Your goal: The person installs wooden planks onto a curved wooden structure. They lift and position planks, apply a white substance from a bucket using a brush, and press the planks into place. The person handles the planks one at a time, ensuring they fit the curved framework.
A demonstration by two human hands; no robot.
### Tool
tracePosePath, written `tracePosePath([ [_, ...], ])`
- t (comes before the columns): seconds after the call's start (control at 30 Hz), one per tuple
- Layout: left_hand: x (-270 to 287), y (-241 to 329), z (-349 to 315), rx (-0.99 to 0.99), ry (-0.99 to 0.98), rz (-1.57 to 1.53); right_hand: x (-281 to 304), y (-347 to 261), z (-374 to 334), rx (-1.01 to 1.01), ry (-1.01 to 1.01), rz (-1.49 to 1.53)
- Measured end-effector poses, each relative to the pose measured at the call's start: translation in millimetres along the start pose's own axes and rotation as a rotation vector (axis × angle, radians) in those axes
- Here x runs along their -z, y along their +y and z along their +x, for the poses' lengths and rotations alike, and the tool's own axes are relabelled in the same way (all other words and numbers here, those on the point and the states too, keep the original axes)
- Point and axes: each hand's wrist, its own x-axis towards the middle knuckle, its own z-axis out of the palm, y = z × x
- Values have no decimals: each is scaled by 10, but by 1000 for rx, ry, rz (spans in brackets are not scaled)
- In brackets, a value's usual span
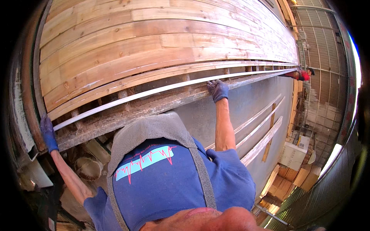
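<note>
A long, thin strip with a white upper edge runs beside rows of pale wooden boards, leaving a gap between. My left hand, in a dark blue glove, is at the strip's near left end, fingers stretched along the frame corner. Farther right, my gloved right hand bends its fingers over the rough, dirty beam, the tips close to the strip. Whether those tips touch the strip is hard to see. Short crosspieces show in the gap.
A person in red reaches to the frame's far end. Loose narrow planks lie on the grey surface to my right. A white box stands beyond them, near wire mesh. A round bucket sits below my left arm.
</note>
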Motion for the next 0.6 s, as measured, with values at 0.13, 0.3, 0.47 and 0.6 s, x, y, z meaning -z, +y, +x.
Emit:
tracePosePath([
  [0.13,5,-373,122,72,-58,-424,-31,25,42,478,198,-1254],
  [0.3,-98,-314,182,-32,-25,-176,-412,-149,-26,91,266,-1810],
  [0.47,-81,-792,344,-44,-106,-406,-663,-269,-21,-56,207,-1599],
  [0.6,-160,-1280,497,-312,-228,-261,-711,270,554,92,384,919],
])
